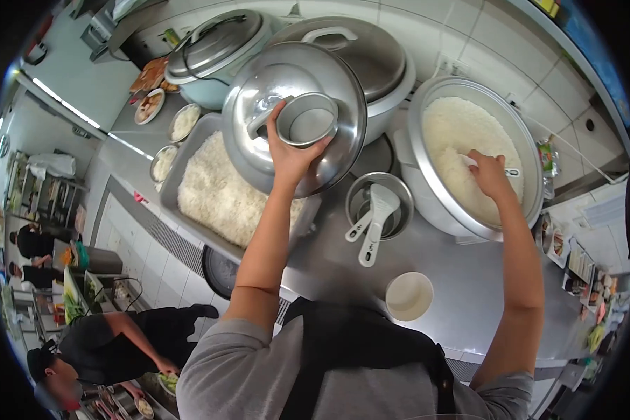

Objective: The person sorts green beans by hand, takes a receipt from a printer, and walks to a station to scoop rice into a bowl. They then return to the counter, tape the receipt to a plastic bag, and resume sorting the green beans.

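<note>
My left hand [294, 155] is closed around a round metal cup [308, 119]. Directly beneath it lies a shiny domed pot lid [241, 91], its handle beside my fingers. The lid overlaps a deep tray [171, 203] of white rice [213, 192] and the cooker behind. On the right, my right hand [490, 175] is down inside an uncovered rice cooker [416, 133]. It grips a white rice paddle [512, 172], whose blade is at the cooked rice [462, 122]. Between my arms, two white paddles [378, 217] stand in a metal pot [402, 185].
A white paper bowl [409, 297] is near the front edge of the steel counter [329, 262]. Two covered cookers [224, 42] stand along the tiled wall. Small bowls [184, 122] sit left of the tray. At lower left, a person in black [129, 339] works at another station.
</note>
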Action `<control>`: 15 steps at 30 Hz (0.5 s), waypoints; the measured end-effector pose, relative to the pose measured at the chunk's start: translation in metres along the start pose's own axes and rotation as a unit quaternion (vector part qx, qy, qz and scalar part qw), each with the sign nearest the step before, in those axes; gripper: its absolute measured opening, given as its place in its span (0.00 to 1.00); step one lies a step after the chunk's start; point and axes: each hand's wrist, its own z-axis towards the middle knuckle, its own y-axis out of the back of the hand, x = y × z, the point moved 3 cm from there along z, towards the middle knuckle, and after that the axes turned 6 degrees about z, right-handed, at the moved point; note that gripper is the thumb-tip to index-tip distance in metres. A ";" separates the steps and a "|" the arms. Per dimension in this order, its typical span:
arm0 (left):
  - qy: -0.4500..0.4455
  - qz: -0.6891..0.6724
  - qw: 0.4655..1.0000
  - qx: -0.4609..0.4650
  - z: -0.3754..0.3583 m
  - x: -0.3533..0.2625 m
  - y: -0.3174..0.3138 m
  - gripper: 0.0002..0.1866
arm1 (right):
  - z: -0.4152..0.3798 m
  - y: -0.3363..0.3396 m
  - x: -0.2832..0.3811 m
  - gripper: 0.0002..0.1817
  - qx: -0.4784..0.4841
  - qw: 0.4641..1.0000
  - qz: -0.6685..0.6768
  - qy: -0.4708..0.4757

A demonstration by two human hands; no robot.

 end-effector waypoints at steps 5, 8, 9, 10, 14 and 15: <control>0.046 -0.049 0.996 -0.063 0.002 0.007 0.024 0.55 | 0.002 0.002 0.002 0.14 0.017 1.000 0.009 -0.015; 0.032 -0.016 0.998 -0.048 0.001 0.006 0.026 0.55 | 0.002 -0.003 0.001 0.14 0.007 1.000 0.009 -0.014; 0.032 -0.021 0.998 -0.044 -0.001 0.005 0.026 0.55 | 0.002 -0.003 -0.003 0.14 -0.007 1.000 0.003 -0.005; 0.024 0.062 0.996 -0.063 -0.004 0.002 0.028 0.55 | 0.002 -0.003 -0.005 0.14 -0.010 1.000 -0.001 -0.015; 0.001 0.087 0.993 -0.085 -0.038 -0.028 0.012 0.57 | 0.001 -0.006 -0.004 0.12 -0.019 0.998 -0.036 -0.056; -0.004 0.038 0.997 -0.074 -0.052 -0.030 0.004 0.60 | -0.001 -0.003 0.002 0.12 -0.021 0.997 -0.039 -0.066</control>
